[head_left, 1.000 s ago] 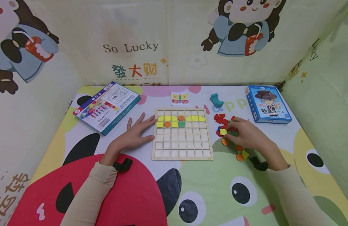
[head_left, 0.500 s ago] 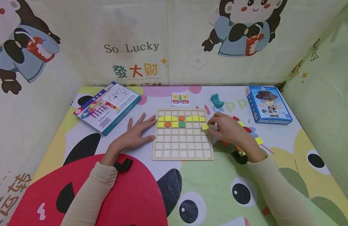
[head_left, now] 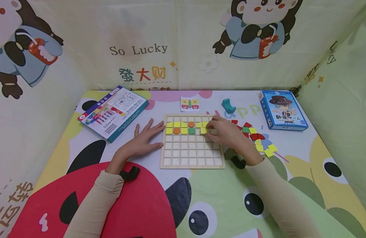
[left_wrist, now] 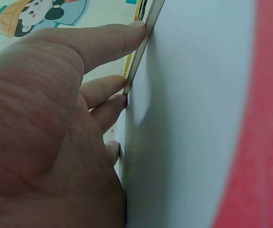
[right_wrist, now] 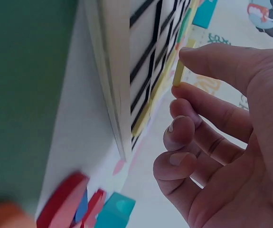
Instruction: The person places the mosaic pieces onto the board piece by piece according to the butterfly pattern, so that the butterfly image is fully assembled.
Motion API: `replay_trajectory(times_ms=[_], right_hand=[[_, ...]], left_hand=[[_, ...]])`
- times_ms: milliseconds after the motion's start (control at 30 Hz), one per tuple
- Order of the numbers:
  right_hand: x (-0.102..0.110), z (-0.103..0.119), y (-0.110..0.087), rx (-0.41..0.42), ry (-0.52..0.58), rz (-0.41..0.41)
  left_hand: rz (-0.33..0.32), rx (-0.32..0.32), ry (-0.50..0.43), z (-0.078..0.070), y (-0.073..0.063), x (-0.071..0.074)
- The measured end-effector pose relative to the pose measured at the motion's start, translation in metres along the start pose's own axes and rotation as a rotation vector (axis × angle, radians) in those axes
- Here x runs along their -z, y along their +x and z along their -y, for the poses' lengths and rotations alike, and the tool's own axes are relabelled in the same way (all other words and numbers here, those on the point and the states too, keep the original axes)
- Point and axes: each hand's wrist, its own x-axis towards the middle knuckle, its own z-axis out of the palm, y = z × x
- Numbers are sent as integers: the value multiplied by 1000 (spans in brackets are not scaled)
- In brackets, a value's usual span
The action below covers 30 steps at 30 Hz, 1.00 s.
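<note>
A wooden grid board (head_left: 192, 167) lies mid-table. Its second row holds several yellow tiles and an orange disc (head_left: 191, 124); the third row holds yellow tiles, an orange disc (head_left: 176, 131) and a green square (head_left: 191, 131). My left hand (head_left: 141, 140) spreads its fingers along the board's left edge, and its fingertips touch the rim in the left wrist view. Between thumb and forefinger, my right hand (head_left: 227, 132) pinches a yellow square tile (right_wrist: 179, 71) over the third row, right of the green square. That hand hides the board's upper right cells.
Loose red, green and yellow tiles (head_left: 259, 148) lie right of the board. A butterfly pattern card (head_left: 190, 104) and a teal curved block (head_left: 228, 106) are behind it. A teal-edged box (head_left: 113, 114) stands back left, a blue game box (head_left: 282, 110) back right.
My right hand has moved left from the loose pile to above the board, carrying the yellow tile. The left hand has stayed at the board's edge.
</note>
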Motion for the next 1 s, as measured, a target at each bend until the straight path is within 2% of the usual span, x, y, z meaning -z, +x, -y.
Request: replay_trajectory(times_ms=[600,1000], right_hand=[[-10,15,12,-27,-12,1],[-14,13,12,7,-30,-1]], left_hand=[[0,-7,2,0,0,1],[0,-3,7,-1,-1,1]])
